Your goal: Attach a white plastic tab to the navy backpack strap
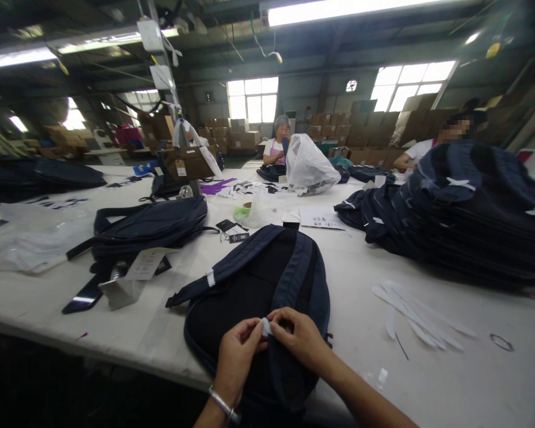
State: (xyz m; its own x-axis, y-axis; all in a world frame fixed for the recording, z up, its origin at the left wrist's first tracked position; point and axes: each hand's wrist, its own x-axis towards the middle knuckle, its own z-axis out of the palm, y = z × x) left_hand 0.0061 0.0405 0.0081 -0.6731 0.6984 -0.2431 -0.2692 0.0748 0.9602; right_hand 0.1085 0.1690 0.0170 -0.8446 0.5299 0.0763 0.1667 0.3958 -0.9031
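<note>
A dark navy backpack (241,297) lies in front of me on the white table, its two shoulder straps facing up. At the lower part of the right-hand strap (292,279), my left hand (243,345) pinches a small white strip (266,327). My right hand (298,333) is closed on the same strip from the other side, thumb and forefinger together. A similar white band (211,277) is wrapped round the left-hand strap. The fingers partly hide the strip, so I cannot tell how it is fastened.
Loose white strips (414,315) and a dark ring (502,342) lie to the right, before a tall backpack pile (463,220). Another backpack (151,223) lies left, near a clear plastic pouch (122,291). Black tags (232,229) sit beyond mine. Two people work across the table (348,267).
</note>
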